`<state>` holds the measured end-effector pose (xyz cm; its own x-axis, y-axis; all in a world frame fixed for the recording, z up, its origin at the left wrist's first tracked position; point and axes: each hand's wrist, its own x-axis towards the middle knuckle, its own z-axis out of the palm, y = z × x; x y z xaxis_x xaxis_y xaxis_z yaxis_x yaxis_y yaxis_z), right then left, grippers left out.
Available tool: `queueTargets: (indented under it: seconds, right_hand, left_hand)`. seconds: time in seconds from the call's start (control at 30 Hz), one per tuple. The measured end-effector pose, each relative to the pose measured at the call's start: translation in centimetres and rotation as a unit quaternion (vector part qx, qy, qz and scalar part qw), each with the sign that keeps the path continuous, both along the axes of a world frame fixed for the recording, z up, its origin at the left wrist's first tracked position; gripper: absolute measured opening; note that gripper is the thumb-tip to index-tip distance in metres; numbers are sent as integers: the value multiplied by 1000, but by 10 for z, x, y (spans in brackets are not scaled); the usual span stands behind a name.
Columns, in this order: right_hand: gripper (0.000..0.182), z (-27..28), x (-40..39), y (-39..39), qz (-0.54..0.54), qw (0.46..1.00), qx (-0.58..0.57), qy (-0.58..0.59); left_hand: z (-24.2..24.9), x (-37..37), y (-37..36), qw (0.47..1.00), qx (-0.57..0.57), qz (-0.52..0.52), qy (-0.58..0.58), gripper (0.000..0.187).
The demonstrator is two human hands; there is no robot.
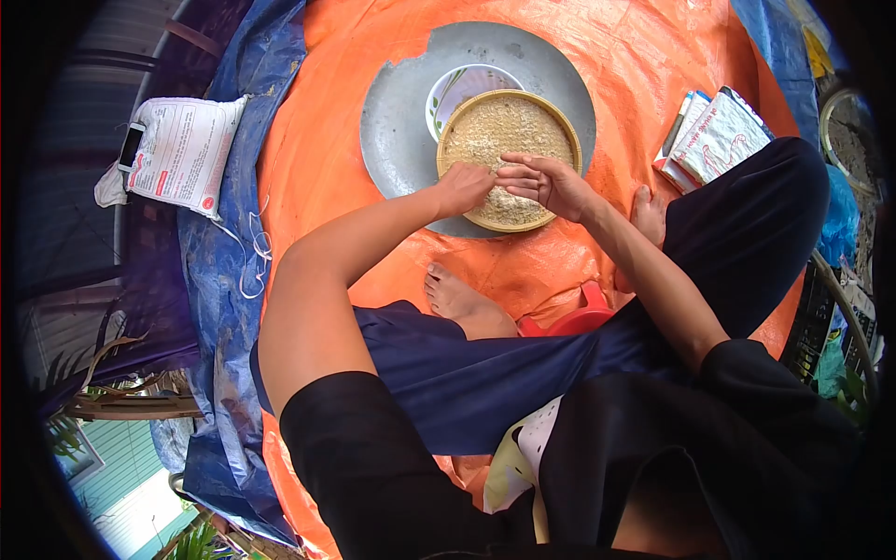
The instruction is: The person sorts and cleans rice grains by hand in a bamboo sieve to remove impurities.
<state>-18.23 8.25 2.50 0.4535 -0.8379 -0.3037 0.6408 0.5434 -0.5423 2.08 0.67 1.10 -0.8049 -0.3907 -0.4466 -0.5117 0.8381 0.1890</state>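
Observation:
A round bamboo tray filled with pale, grain-like bits lies under both hands. My left hand is over the tray's left part, its fingers pinched together; whatever may be between them is too small to make out. Beside it, fingers stretched toward the left one, is my right hand, held open above the grain. The fingertips of the two hands nearly meet or touch. Partly covered by the bamboo tray, a white bowl with a green leaf pattern sits on a large grey metal tray.
An orange tarp covers the ground, with a blue tarp along the left. A printed white sack lies there with a phone on it. Folded bags are at right. A red plastic stool shows near my legs.

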Motion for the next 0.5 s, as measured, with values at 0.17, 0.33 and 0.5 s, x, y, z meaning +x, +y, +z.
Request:
queueTargets:
  seconds: [0.17, 0.33, 0.5]
  right_hand:
    - [51, -3, 1, 0, 0, 1000, -1, 1]
    - [51, -2, 2, 0, 2, 1000, 0, 5]
    - [51, -2, 3, 0, 7, 1000, -1, 6]
  left_hand:
    - [-4, 4, 0, 999, -7, 8, 32, 19]
    - [-10, 8, 0, 998, -19, 13, 53, 17]
    - [-16, 10, -1, 998, -30, 12, 59, 16]
